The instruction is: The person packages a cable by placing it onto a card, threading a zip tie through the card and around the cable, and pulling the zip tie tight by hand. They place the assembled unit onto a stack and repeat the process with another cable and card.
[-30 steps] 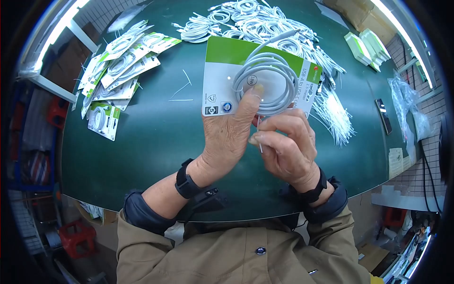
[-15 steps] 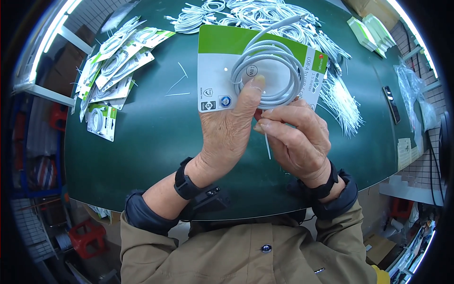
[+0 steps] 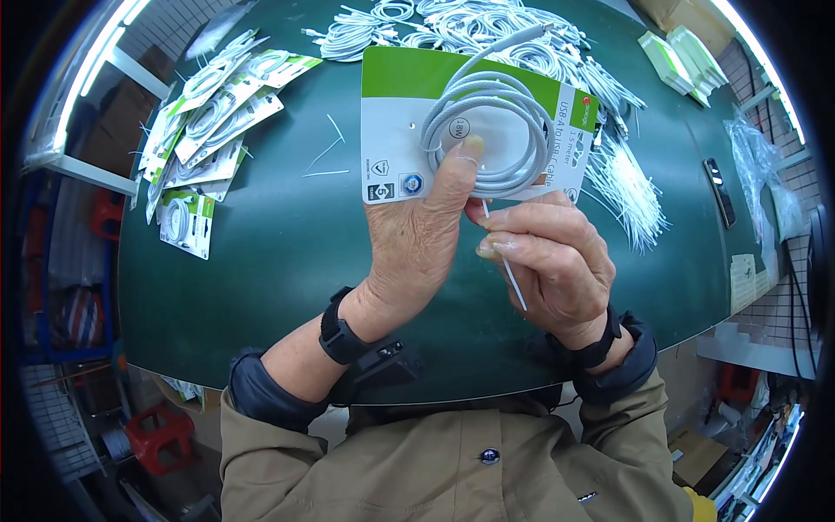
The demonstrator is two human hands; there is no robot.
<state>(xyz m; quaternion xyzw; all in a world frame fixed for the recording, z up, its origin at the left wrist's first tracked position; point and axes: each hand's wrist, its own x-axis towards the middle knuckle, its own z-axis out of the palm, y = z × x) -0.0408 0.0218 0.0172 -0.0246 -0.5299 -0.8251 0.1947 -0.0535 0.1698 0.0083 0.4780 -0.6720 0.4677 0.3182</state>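
My left hand [image 3: 416,235] grips a white and green packaging card [image 3: 391,122] from below. Its thumb lies over a coiled white braided charging cable [image 3: 513,183], pressing the coil against the card's front. The left fingers are mostly hidden behind the card. Just under the card's lower edge, my right hand [image 3: 561,265] pinches a thin white plastic tie [image 3: 516,287] between thumb and fingertips. One end of the tie rises toward the card and the other sticks out below the fingers. Whether the tie passes around the coil cannot be seen.
Several carded cables [image 3: 222,113] lie heaped at the left, one card [image 3: 187,224] nearest me. Loose coiled cables [image 3: 487,26] are piled at the far side. A fan of white ties [image 3: 631,196] lies to the right, with a black phone-like device [image 3: 719,191] beyond on the green table [image 3: 261,287].
My right fingers have shifted slightly down and right along the tie. More of the tie now shows, slanting down to the right. The card has moved a little left.
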